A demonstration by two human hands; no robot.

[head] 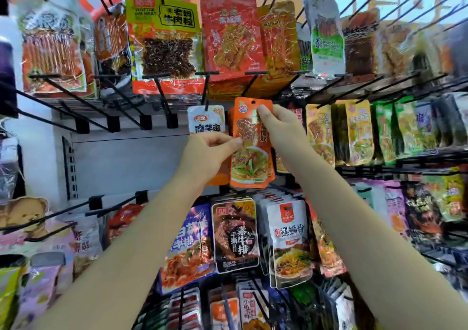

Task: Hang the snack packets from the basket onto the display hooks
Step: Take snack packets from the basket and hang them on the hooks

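Both forearms up front, left hand (210, 150) pinching the glossy orange plastic snack packet (252, 143) mid-edge, right hand (278, 124) pinching near its top. Packet held upright at the rack, punched hole just below the black wire display hook (249, 82). Best bet: keep the top flat, line hole with hook tip, slide straight back. No basket visible, so contents unknown.

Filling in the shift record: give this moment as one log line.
step: hanging | left hand: pinches orange packet | right hand: pinches its top | hook: above, not threaded
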